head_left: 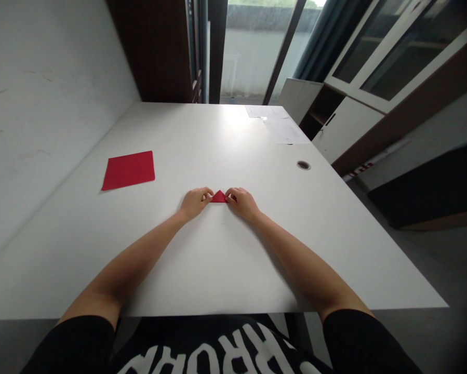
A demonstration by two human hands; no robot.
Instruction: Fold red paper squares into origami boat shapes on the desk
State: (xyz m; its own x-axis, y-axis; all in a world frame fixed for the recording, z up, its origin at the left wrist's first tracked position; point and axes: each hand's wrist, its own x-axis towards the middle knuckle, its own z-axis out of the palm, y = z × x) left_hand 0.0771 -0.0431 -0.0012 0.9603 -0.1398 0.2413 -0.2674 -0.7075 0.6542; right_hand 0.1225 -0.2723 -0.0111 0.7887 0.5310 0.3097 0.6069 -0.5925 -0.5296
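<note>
A small piece of folded red paper (219,197) lies on the white table, its peak pointing away from me and a straight edge facing me. My left hand (196,201) pinches its left corner between thumb and fingers. At the right corner, my right hand (241,201) grips the paper the same way. Both corners are partly hidden under the fingertips.
On the white table (171,259), a flat red sheet (129,170) lies to the left. Printed white papers (285,130) rest near the far right edge, beyond a round cable hole (303,165). A wall (54,104) borders the left side.
</note>
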